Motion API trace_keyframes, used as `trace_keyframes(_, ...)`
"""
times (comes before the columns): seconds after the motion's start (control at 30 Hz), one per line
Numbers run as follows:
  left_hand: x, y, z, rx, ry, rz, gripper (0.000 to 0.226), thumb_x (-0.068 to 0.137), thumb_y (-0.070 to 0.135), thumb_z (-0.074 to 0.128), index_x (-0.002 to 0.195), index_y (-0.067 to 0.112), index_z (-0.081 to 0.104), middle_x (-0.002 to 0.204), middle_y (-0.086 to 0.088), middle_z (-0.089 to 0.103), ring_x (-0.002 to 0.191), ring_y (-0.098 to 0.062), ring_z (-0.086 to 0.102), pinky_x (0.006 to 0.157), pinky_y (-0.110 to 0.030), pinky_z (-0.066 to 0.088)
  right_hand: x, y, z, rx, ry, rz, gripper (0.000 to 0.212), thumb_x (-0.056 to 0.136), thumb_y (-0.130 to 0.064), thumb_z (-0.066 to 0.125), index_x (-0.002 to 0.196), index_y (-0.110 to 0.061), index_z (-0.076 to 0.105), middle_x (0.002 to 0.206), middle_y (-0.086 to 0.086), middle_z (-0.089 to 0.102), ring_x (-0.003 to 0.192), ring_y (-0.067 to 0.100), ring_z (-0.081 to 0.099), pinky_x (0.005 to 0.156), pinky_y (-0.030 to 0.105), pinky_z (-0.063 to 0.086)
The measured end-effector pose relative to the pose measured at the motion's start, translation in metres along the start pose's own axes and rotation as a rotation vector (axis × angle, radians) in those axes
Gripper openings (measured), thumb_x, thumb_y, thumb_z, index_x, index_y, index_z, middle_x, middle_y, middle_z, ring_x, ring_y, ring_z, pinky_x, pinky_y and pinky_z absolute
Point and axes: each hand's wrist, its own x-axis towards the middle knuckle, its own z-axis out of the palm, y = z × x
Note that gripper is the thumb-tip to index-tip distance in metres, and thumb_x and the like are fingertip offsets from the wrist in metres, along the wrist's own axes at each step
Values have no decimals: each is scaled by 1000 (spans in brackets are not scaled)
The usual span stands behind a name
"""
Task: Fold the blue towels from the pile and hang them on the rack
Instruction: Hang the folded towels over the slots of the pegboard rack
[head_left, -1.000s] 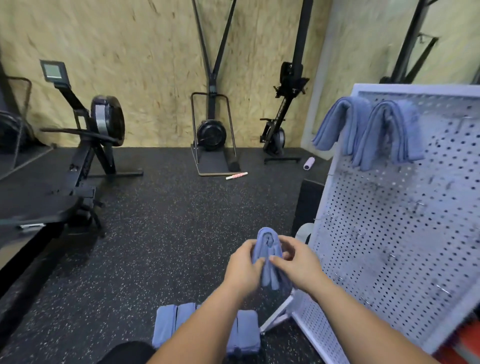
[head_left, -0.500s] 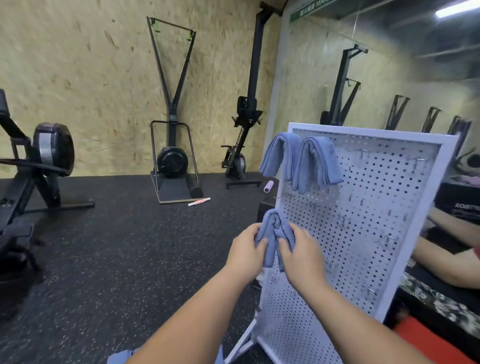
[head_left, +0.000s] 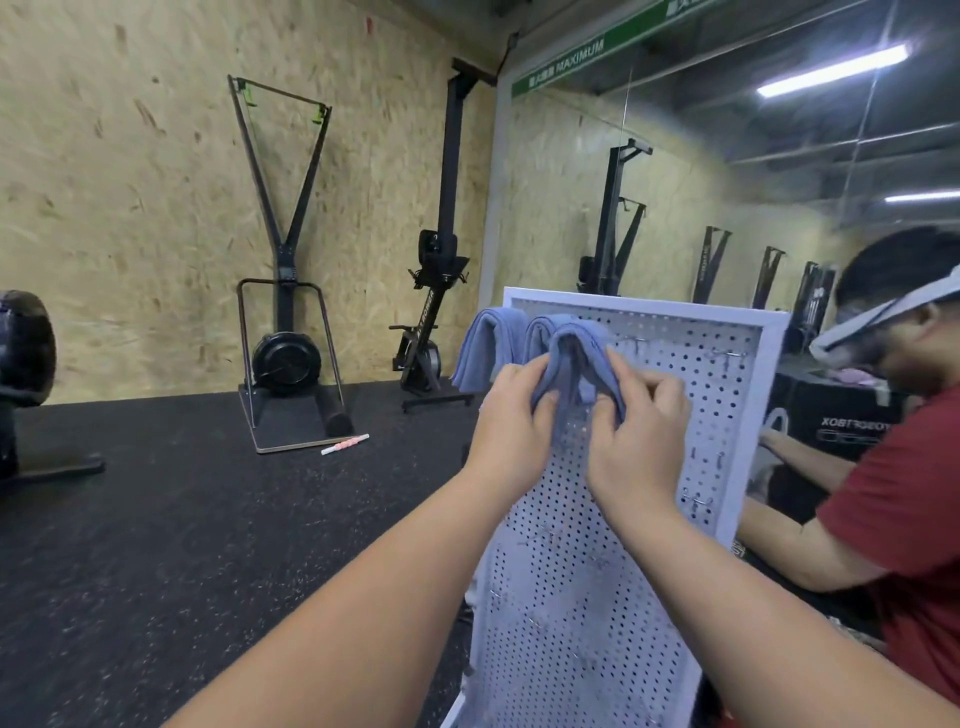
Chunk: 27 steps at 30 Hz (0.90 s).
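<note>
A folded blue towel (head_left: 576, 358) arches over the top row of the white pegboard rack (head_left: 587, 597). My left hand (head_left: 511, 415) grips its left side and my right hand (head_left: 636, 421) pinches its right side. Two more folded blue towels (head_left: 488, 348) hang on the rack just to the left, the nearer one partly hidden behind the held towel. The pile on the floor is out of view.
Metal hooks (head_left: 727, 354) stick out of the rack to the right. A person in a red shirt (head_left: 893, 493) sits close behind the rack on the right. Black exercise machines (head_left: 283, 358) stand along the wooden wall, and a pink-white stick (head_left: 345, 444) lies on the black floor.
Both hands have lifted the folded towel from waist height up to the rack's top row, beside the two hanging towels. My view rose and the pile dropped out of sight.
</note>
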Motion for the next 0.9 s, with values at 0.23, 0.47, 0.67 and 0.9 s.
trace_keyframes(0.23, 42, 12, 22, 10, 73, -49, 21, 107, 18, 46, 97, 37, 49, 100, 5, 52, 88, -7, 53, 78, -38, 48, 43, 4, 6, -33, 27, -5, 49, 102, -20, 53, 148, -36, 58, 113, 2, 47, 111, 27, 45, 99, 46, 46)
trace_keyframes(0.47, 67, 0, 49, 71, -57, -136, 29, 106, 17, 44, 82, 32, 43, 100, -7, 54, 82, -20, 52, 72, -37, 40, 58, 36, 19, -159, -6, 74, 50, 105, -25, 52, 154, -38, 51, 114, 2, 45, 114, 29, 44, 98, 46, 45)
trace_keyframes(0.67, 62, -20, 72, 125, -162, -91, 23, 104, 13, 47, 88, 30, 45, 96, -1, 49, 84, -22, 53, 74, -39, 42, 61, 66, 17, -213, -19, 106, 55, 105, -19, 50, 156, -38, 48, 114, 2, 43, 112, 28, 43, 94, 50, 48)
trace_keyframes(0.9, 39, -34, 82, -52, -106, -116, 33, 99, 12, 64, 125, 32, 66, 107, 14, 71, 97, -1, 65, 83, -21, 51, 44, 71, 16, -148, -75, 74, 46, 108, -31, 52, 153, -21, 52, 119, 3, 50, 114, 28, 54, 88, 39, 47)
